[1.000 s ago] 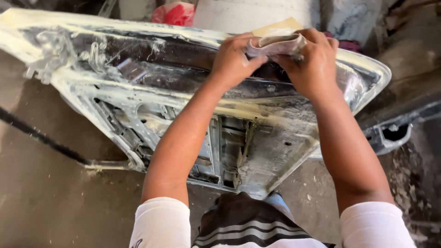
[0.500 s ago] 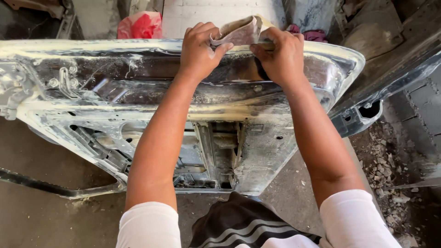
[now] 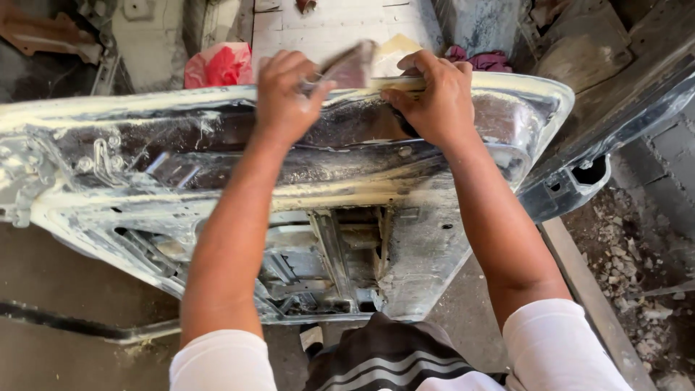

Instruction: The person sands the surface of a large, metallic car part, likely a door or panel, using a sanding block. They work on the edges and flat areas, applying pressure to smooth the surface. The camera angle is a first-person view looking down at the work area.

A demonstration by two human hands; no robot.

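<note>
A red crumpled bag (image 3: pixel 217 65) lies left of the left hand (image 3: pixel 286 94), whose grip pinches a folded brownish sheet of sandpaper (image 3: pixel 351 66) on the top edge of the stripped whitish metal car door (image 3: pixel 434 239), while the right hand (image 3: pixel 434 98) grips that edge just beside it.
</note>
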